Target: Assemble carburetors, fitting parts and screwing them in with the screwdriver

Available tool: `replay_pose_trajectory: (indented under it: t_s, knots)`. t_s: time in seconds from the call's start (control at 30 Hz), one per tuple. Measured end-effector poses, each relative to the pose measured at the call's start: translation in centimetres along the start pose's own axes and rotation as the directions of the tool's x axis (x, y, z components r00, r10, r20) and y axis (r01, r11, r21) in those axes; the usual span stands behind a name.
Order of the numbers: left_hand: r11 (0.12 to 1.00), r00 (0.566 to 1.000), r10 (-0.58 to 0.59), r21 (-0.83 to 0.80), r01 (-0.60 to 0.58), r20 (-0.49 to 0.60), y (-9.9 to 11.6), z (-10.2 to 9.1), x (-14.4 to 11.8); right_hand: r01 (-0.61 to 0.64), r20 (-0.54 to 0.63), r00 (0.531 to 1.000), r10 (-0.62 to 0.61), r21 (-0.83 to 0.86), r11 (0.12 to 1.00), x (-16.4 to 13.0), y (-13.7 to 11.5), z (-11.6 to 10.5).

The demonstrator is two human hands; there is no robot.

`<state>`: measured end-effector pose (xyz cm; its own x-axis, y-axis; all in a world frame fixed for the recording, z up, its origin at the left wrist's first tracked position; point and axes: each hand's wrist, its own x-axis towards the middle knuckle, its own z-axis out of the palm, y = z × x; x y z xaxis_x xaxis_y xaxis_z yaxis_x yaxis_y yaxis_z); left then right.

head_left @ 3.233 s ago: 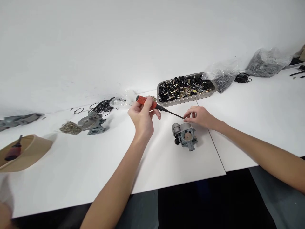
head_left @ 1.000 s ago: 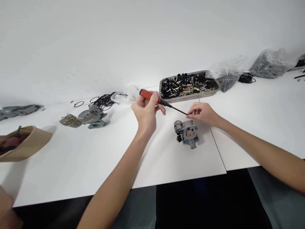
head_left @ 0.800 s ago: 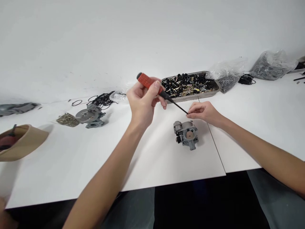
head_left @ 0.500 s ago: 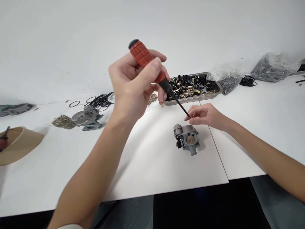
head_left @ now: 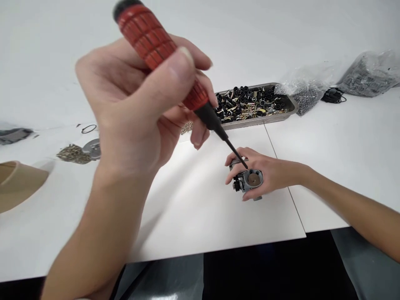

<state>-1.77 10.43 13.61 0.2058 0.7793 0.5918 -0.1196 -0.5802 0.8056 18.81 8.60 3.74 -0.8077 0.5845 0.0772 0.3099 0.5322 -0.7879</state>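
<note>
On the white desk (head_left: 328, 137), the grey carburetor body (head_left: 250, 183) is serving as the landmark and is resting on a light sheet near the front edge. The right hand (head_left: 268, 173) is wrapping around the carburetor body from its right and far sides, fingers curled against the casting and pressing it to the desk. The left hand (head_left: 137, 108) is being held raised, close to the camera, up and to the left of the carburetor body, and is gripping the red ribbed handle of a screwdriver (head_left: 175, 62) between thumb and fingers. The black shaft is slanting down to the right, and its tip is meeting the top of the carburetor body just beside the round brass-coloured disc; whether the tip is seated in a screw cannot be told.

Behind the carburetor body, a metal tray (head_left: 289, 109) is holding a heap of black and brass small parts. Right of the tray, two clear plastic bags (head_left: 308, 89) of dark parts are lying, with a coil of black rings between them. Far left of the carburetor body, a pile of small brass screws (head_left: 72, 153) is lying against a second grey casting (head_left: 92, 149), which the left hand is partly hiding. A tan paper bowl (head_left: 18, 183) is sitting further left, at the picture's edge.
</note>
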Motion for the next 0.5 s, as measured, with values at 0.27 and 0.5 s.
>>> replay_pose_trajectory:
  t_s: [0.27, 0.5]
  knots:
    - [0.995, 0.995, 0.041, -0.094, -0.033, 0.089, -1.4, 1.2, -0.4, 0.026, 0.004, 1.000, -0.026, -0.039, 0.999, -0.1, 0.0, 0.0]
    - [0.997, 0.995, 0.052, -0.062, -0.047, 0.082, -1.5, 1.4, -0.4, 0.032, -0.001, 0.999, -0.032, -0.049, 0.998, 0.0, 0.0, -0.1]
